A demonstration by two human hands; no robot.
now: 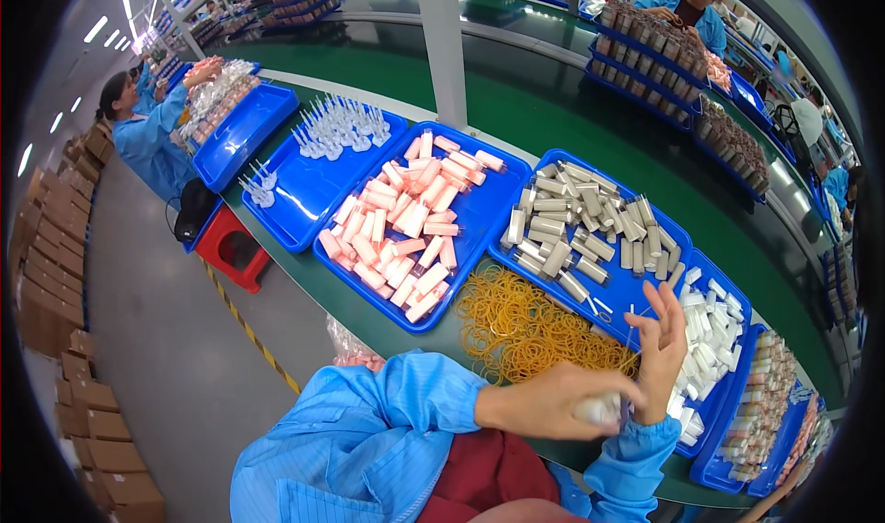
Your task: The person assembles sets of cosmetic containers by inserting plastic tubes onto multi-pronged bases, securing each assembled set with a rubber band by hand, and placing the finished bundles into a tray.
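My left hand (553, 401) is curled around a small pale object (599, 411), which motion blurs too much to name. Just right of it, my right hand (662, 348) is raised with its fingers apart, and I see nothing clearly held in it. Behind both hands lies a heap of yellow rubber bands (525, 334). A blue tray of grey tubes with clear ends (553, 205) sits beyond the bands. White pieces (710, 339) fill another blue tray beside my right hand.
Further left are a blue tray of pink tubes (406, 219) and one with clear stemmed plastic parts (341, 127). Filled trays (761, 403) stand at right. Behind the trays runs a green conveyor (544, 81). A co-worker (147, 136), a red stool (235, 246) and cartons (55, 265) are at left.
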